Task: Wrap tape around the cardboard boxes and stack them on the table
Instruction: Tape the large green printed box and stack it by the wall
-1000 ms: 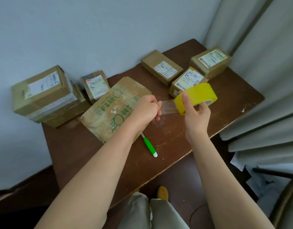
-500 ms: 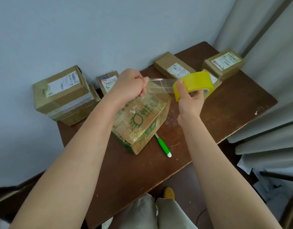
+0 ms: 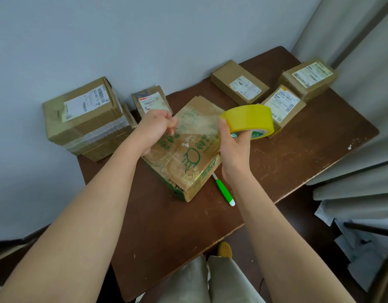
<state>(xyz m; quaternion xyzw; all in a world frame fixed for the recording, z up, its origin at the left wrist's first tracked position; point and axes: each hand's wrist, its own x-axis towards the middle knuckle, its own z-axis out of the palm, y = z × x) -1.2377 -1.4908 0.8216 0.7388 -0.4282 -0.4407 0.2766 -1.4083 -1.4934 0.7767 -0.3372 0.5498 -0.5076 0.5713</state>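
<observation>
Pinching clear tape strip (image 3: 195,127) with left hand (image 3: 154,127), right hand (image 3: 233,145) gripping yellow roll (image 3: 247,119), mid-frame above green-printed box (image 3: 184,154).

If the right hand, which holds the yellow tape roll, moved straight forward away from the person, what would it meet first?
Probably the small labelled box directly behind the tape roll held by the right hand. Depth is unclear, so the hand may pass above it.
</observation>
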